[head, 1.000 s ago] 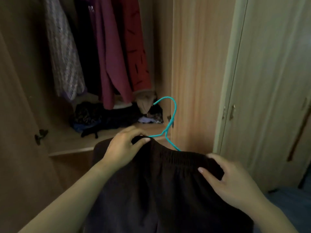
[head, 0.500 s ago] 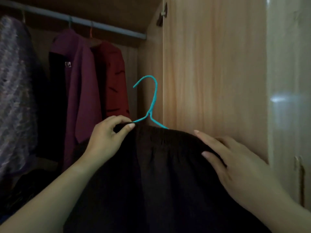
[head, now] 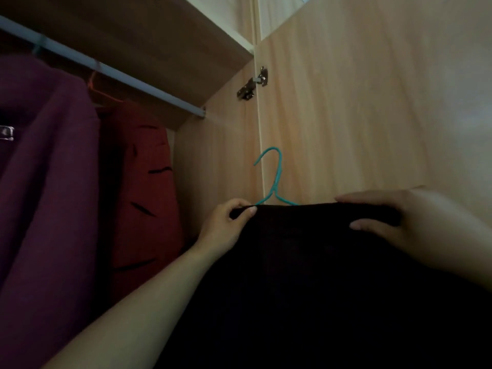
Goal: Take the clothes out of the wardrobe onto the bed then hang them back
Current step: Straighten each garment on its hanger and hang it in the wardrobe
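Purple coat [head: 45,187] and red jacket [head: 143,193] are hung already. The dark garment [head: 306,275] on its teal hanger [head: 275,179] is gripped by left hand [head: 226,225] and right hand [head: 399,222], below the rail [head: 119,75], not yet hooked.

Dark brown garment [head: 306,275] on teal hanger [head: 275,179] — hook upright, below wardrobe rail [head: 119,75].

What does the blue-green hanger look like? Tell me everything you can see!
The teal hanger looks like thin wire with a twisted neck and a curved hook on top. Only the hook, the neck and the start of both shoulders show; the rest is hidden under the dark garment draped on it. It is held upright, its hook free in the air, below the rail, in front of the wardrobe's wooden side. The left hand pinches the cloth beside the neck; the right hand rests further along.
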`<state>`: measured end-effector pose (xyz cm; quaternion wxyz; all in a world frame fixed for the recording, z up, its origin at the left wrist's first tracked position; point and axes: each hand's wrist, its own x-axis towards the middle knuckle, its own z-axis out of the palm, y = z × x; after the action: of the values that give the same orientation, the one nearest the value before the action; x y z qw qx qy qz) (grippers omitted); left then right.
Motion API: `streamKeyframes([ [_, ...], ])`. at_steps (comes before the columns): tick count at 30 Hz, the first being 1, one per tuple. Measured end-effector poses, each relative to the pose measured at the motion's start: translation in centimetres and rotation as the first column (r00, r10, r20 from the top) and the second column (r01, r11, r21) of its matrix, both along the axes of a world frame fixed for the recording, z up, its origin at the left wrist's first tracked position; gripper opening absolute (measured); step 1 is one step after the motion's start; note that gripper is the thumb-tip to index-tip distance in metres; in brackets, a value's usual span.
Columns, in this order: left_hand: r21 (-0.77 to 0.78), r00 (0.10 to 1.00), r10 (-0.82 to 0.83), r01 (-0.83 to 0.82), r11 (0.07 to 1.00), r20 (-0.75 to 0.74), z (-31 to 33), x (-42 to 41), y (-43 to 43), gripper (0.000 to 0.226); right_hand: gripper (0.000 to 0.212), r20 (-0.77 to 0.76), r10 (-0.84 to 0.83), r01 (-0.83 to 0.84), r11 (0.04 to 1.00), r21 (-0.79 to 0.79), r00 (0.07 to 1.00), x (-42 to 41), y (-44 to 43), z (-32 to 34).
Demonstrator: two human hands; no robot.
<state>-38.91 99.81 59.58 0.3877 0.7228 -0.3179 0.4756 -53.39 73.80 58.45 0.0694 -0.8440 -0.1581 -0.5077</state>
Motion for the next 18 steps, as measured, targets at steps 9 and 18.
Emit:
streamKeyframes([
  [9,0.029,0.992,0.088,-0.091,0.995,0.091,4.6,4.0,4.4,0.009,0.035,0.323,-0.129,0.137,0.991,-0.001,0.938,4.8,5.8,3.8],
  [18,0.078,0.867,0.422,-0.456,0.887,0.265,12.0,4.4,8.7,0.046,0.037,0.488,-0.248,0.248,0.967,0.065,0.837,9.0,10.4,12.8],
])
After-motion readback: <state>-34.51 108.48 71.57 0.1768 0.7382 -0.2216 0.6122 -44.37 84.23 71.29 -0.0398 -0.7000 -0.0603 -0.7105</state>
